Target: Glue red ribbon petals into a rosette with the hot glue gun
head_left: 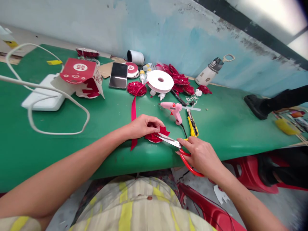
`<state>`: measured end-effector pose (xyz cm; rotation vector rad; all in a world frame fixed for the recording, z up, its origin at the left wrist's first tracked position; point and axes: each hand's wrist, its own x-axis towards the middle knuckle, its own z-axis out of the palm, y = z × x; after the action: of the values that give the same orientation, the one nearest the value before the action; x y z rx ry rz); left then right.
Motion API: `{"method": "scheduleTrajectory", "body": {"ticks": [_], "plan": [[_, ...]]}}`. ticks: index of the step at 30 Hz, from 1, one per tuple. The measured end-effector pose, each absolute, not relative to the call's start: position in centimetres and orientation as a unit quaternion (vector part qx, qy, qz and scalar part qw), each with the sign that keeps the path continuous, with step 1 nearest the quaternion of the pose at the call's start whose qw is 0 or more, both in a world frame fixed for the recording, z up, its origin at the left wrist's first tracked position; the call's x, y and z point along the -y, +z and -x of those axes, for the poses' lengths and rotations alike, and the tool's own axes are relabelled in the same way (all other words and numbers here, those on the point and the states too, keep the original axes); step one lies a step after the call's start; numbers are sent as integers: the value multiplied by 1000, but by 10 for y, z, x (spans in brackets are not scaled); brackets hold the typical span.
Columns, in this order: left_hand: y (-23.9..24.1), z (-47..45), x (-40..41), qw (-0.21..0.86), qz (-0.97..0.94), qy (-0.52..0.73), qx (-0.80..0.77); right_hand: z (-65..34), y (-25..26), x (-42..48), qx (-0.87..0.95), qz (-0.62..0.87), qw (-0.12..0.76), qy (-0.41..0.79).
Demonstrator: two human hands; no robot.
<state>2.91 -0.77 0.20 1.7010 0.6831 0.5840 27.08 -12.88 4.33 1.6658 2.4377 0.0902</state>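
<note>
My left hand [143,126] is closed on a red ribbon flower [157,136] near the front edge of the green table [106,118]. A long red ribbon strip [133,113] runs from under that hand towards the back. My right hand [200,154] grips red-handled scissors [178,148], and their blades reach into the flower beside my left fingers.
A pink glue gun [173,110] and a yellow utility knife [192,124] lie just behind the scissors. Farther back are a white ribbon spool [160,81], several red flowers [179,79], a phone [118,75], a red-and-white box [81,77], a white power strip [42,96] with its cable, and a bottle [209,71]. Red plastic stools [250,173] stand under the table at the right.
</note>
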Motion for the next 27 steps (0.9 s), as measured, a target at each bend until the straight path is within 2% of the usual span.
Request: {"method": "scheduleTrajectory", "body": {"ticks": [21,27], "plan": [[0,-31,6,558,-734,254,-293,-273,44,129,-824,-551,129,13],[4,-30,9,615,-675,278,-298,-272,42,131,-819,-559,130,4]]}}
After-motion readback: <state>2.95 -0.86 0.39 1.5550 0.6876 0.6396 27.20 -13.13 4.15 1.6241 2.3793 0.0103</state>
